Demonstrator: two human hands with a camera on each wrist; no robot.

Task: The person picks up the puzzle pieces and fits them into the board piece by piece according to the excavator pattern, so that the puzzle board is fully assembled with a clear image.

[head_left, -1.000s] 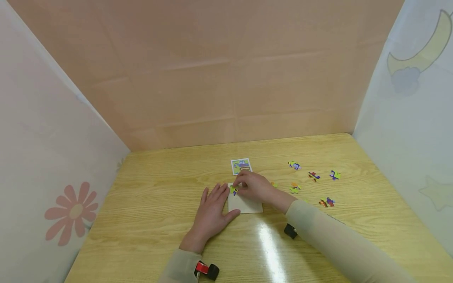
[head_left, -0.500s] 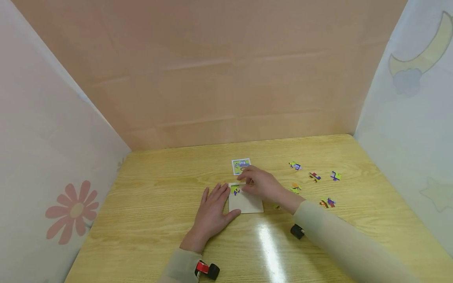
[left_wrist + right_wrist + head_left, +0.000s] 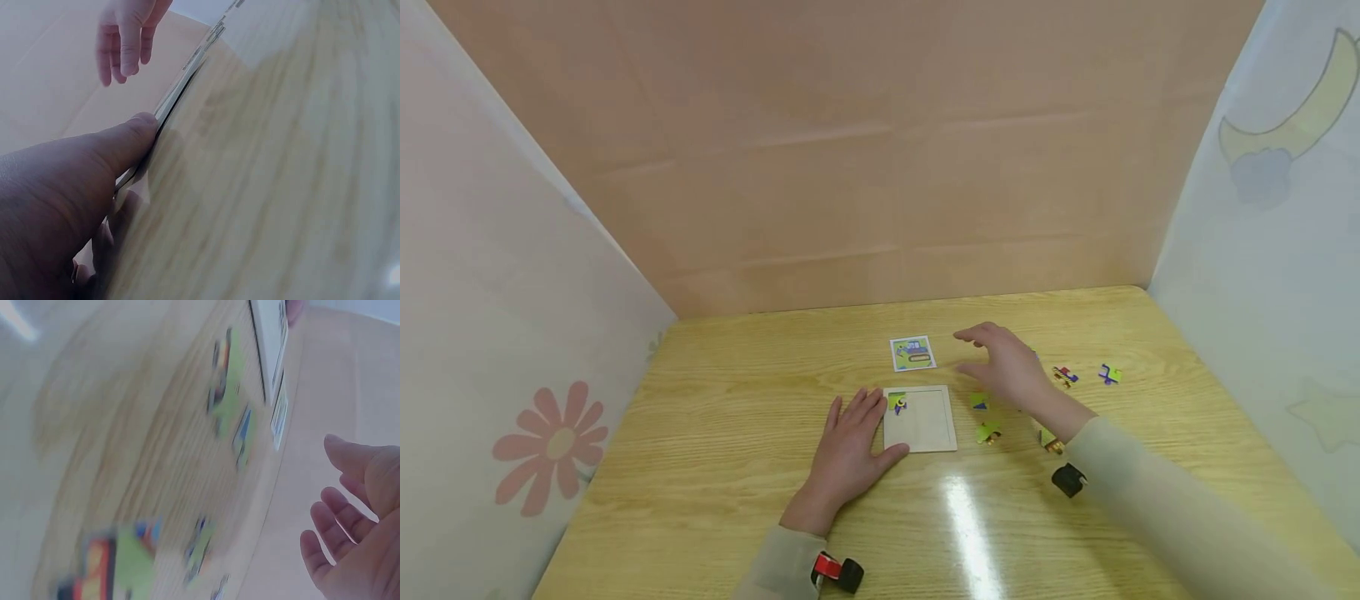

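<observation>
A white puzzle tray [image 3: 921, 423] lies flat on the table, with one green puzzle piece [image 3: 897, 403] in its far left corner. My left hand [image 3: 847, 454] rests along the tray's left side, fingers straight and thumb on the near edge; in the left wrist view the thumb [image 3: 134, 134] touches that edge. Above the loose pieces right of the tray hovers my right hand [image 3: 1009, 367], thumb and fingers apart, holding nothing. Beneath and beside it lie a green-and-blue piece [image 3: 978, 402] and a green-and-orange piece [image 3: 988, 433]. The right hand and forearm hide some pieces.
A small picture card [image 3: 913, 353] of a digger lies just beyond the tray. Farther right are a red striped piece [image 3: 1064, 376] and a purple-and-green piece [image 3: 1109, 373]. A tan wall [image 3: 895, 167] rises behind the table [image 3: 722, 417], with white panels at both sides.
My right hand has let go of the piece in the tray's far left corner and moved right, rising over the loose pieces with its fingers spread. The left hand has stayed put.
</observation>
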